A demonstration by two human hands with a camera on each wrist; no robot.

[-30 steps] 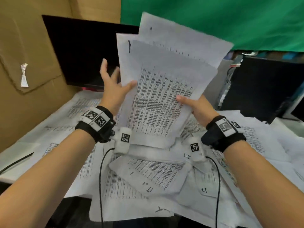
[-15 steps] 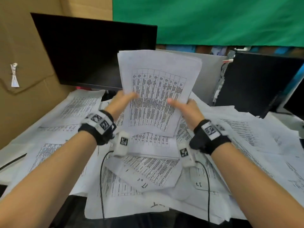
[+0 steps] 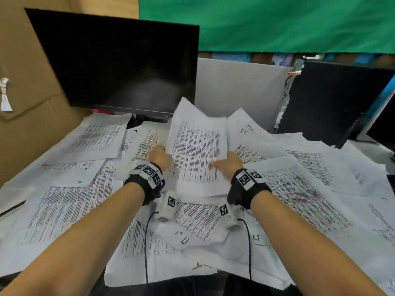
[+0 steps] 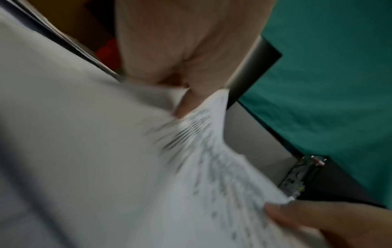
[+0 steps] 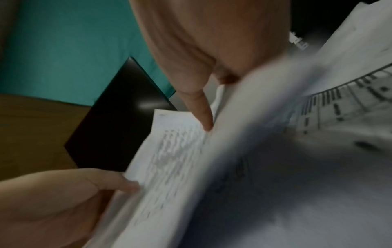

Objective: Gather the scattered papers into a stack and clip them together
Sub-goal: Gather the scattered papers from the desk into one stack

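A stack of printed papers (image 3: 197,154) lies low over the desk at the centre, its far end a little raised. My left hand (image 3: 163,155) grips its left edge and my right hand (image 3: 226,162) grips its right edge, thumb on the top sheet. The left wrist view is blurred, with a fingertip (image 4: 183,108) pressed on the stack (image 4: 212,167). In the right wrist view a finger (image 5: 201,110) and a thumb (image 5: 118,182) touch the stack (image 5: 169,159). Loose printed sheets (image 3: 70,201) cover the desk all around.
A dark monitor (image 3: 119,60) stands at the back left, against a cardboard wall (image 3: 25,129). A black computer case (image 3: 324,103) stands at the back right beside a grey panel (image 3: 237,90). More sheets (image 3: 303,193) spread to the right and hang over the near edge.
The stack stood upright in the air before. Both hands have brought it down and forward, and it now lies nearly flat on the loose sheets.
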